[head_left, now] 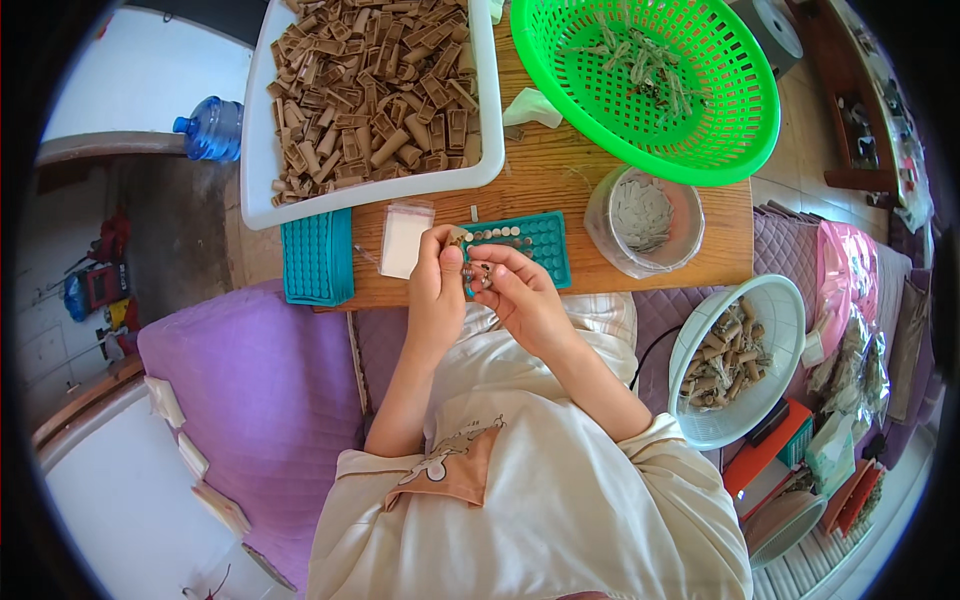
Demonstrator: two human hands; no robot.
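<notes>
Both my hands meet just over the table's near edge. My left hand is closed, with a small brown piece showing at its fingertips. Beside it, my right hand pinches small shiny round parts, too tiny to name. Behind the fingers lies a teal tray with round pockets. Pale and metallic discs sit in a row of it, and the hands partly hide the tray. To the left, a white rectangular pad or packet lies next to a stack of similar teal trays.
A white bin heaped with brown molded pieces stands at the back left. A green basket holds clear plastic bits. Nearer is a lined tub of flat pale pieces. Right of me sits a pale basin of brown pieces.
</notes>
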